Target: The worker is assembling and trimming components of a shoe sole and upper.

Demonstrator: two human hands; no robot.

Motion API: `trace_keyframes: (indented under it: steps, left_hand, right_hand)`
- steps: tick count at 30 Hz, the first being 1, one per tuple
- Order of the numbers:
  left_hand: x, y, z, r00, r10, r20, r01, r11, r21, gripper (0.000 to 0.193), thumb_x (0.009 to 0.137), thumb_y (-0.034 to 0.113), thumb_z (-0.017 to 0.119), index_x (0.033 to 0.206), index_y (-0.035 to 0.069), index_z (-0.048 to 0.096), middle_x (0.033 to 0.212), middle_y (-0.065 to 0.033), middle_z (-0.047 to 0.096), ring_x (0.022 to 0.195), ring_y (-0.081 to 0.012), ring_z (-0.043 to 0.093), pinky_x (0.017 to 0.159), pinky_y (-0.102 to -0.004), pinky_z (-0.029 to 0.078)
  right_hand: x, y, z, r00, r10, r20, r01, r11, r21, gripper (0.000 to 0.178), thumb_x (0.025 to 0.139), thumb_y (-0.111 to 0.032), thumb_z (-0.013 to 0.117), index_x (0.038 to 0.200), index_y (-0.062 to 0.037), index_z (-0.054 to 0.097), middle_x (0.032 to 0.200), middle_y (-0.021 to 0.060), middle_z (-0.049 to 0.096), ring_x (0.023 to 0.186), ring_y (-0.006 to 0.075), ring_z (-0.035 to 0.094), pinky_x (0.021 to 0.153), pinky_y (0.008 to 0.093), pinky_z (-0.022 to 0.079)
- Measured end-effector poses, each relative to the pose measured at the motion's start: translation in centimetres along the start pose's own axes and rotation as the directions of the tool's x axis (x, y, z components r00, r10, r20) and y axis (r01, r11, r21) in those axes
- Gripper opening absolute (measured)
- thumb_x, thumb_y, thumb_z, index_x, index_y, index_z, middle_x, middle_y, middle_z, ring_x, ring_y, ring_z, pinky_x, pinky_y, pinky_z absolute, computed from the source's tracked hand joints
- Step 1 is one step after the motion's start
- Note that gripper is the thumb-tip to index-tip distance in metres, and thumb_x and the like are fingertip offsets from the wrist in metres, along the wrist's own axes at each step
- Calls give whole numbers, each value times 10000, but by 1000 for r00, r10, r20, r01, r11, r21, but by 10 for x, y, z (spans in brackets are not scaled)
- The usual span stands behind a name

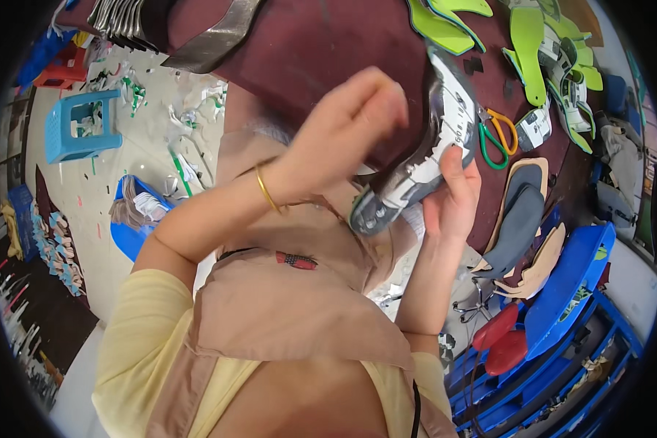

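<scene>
My right hand [452, 186] grips a dark, shiny shoe last [398, 186], with thumb and fingers at its side. The last is tilted over my lap, heel end low and toe end up towards the table. A torn-edged white layer [456, 120] with handwritten marks covers much of its face. My left hand [365, 109], below a gold bangle [266, 190], is raised to the left of the last, apart from it. Its fingers are curled together and slightly blurred; what they hold, if anything, is hidden.
On the dark red table [328, 44] lie scissors [500, 139] with green and orange handles, lime-green insoles [527, 51], grey and tan sole pieces [518, 219] and dark curved pieces [215, 36]. A blue stool [84, 125] and scraps are on the floor; a blue tray [573, 285] stands right.
</scene>
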State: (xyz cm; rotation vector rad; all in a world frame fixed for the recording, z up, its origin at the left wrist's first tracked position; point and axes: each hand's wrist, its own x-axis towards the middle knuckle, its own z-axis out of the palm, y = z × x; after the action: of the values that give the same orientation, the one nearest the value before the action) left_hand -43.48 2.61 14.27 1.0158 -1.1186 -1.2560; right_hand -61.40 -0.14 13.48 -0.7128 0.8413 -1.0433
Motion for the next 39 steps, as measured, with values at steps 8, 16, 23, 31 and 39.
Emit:
trace_keyframes:
  steps: [8,16,23,31,39]
  left_hand:
    - [11,-23,13,995,42,88,-62,969,237,331,983,305,416,871,9,511,667,-108,533,602,-278,519,613,-361,440]
    - [-12,-43,24,977,105,187,-189,831,524,374,911,270,536,929,-86,422,883,-284,505,834,-431,519,710,-449,427]
    - [19,-11,-11,903,-367,223,416,878,-237,377,992,351,410,951,-1,539,879,-17,575,830,-127,550,742,-302,452]
    - [3,-23,14,981,-103,164,131,977,-168,448,931,367,526,1185,0,493,1051,-87,583,967,-164,540,855,-300,445]
    - [5,-27,19,996,-43,72,71,895,-440,434,916,298,504,1235,4,483,1168,-142,591,1072,-200,564,921,-338,452]
  right_hand:
    - [-8,0,11,992,127,7,-128,989,80,293,881,-155,636,1104,25,572,1052,106,642,935,159,626,832,289,491]
    - [-16,5,1,993,62,-96,-63,998,-15,278,855,-116,665,1081,28,591,1038,104,647,920,158,621,820,295,490]
    - [-13,-4,-12,980,64,188,-49,995,-83,347,871,-134,640,1167,26,559,1129,103,624,996,169,602,884,300,449]
    - [-1,0,-2,980,111,162,-99,992,-80,329,832,-195,706,1063,18,608,1014,70,654,900,126,606,812,263,467]
    - [-3,11,12,997,71,31,-64,979,-192,354,840,-157,693,1119,39,596,894,38,654,797,93,596,741,233,467]
